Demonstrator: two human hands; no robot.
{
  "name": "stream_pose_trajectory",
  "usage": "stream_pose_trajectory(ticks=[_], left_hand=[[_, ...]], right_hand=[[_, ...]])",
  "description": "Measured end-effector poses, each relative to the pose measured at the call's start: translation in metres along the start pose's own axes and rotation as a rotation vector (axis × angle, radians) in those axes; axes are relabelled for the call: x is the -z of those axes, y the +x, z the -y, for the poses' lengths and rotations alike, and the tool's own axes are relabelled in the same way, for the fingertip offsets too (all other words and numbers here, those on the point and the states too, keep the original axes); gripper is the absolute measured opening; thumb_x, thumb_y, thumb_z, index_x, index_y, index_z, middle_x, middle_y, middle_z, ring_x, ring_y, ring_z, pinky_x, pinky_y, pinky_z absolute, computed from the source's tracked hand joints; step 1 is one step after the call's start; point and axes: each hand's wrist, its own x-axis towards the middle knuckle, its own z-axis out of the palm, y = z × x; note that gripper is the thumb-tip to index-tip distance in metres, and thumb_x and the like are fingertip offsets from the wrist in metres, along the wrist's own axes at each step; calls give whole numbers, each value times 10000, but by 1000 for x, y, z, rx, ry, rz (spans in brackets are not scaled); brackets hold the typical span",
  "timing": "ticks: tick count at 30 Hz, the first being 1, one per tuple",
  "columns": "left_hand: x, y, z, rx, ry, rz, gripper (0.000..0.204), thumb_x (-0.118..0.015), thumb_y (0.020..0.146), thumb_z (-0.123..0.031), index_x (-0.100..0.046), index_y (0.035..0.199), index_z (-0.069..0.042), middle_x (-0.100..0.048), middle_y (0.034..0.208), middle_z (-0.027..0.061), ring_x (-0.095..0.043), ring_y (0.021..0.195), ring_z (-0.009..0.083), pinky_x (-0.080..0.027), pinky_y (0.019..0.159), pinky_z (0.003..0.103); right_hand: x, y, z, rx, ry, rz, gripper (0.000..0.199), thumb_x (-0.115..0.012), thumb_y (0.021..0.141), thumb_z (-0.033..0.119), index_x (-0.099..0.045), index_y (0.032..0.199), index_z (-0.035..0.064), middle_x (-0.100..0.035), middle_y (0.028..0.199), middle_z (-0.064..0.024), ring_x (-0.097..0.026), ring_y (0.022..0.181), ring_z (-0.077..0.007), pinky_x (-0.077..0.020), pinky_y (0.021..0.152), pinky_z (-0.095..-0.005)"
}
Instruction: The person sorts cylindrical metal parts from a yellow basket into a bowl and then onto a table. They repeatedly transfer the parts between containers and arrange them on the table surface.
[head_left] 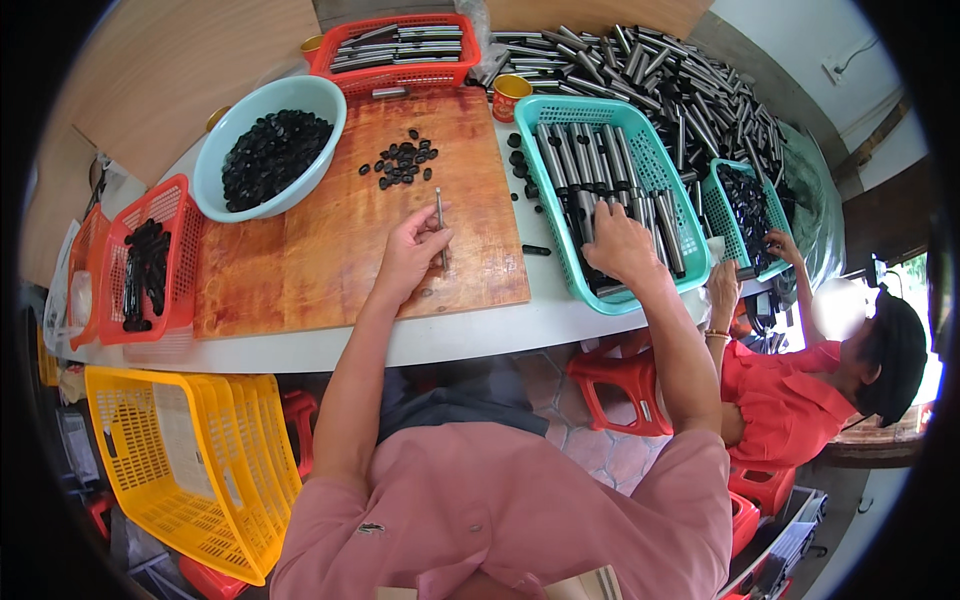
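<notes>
My left hand pinches a thin metal rod, held upright over the wooden board. Beyond it, a loose cluster of small black oval pieces lies on the board. To the right, my right hand reaches into a teal basket of silver and black metal tubes. Its fingers curl down around a tube there, and the fingertips are partly hidden.
A pale blue bowl holds more black pieces. Red baskets stand left and at the back. Tubes are heaped at the far right. Beside me a person in red reaches toward a smaller teal basket. Yellow crates stand below the table.
</notes>
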Motion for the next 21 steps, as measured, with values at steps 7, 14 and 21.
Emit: stream_pose_trajectory(ticks=[7,14,21], left_hand=[[-1,3,4,-38,-45,38,446,-631,952,-65,-526,1381,-7,-559,921,9,-591,678,61,-488,558,206],[-21,19,-1,-32,324,-69,570,-670,886,-66,-481,1421,-15,-616,801,64,-617,663,119,-505,552,283],[-77,38,11,-121,551,55,613,-686,869,-98,-469,1442,-92,-661,776,85,-634,696,205,-505,683,350]], right_hand=[[-14,9,-7,-45,-54,-155,247,-607,768,102,-615,970,-39,-697,951,-255,-704,842,-426,-566,780,-507],[31,-41,-12,-122,255,-411,334,-601,846,182,-637,1086,-47,-687,922,-287,-668,892,-444,-510,836,-511],[16,-130,29,14,839,-418,397,-648,860,91,-547,1227,-21,-675,1056,-212,-673,956,-330,-516,882,-409]])
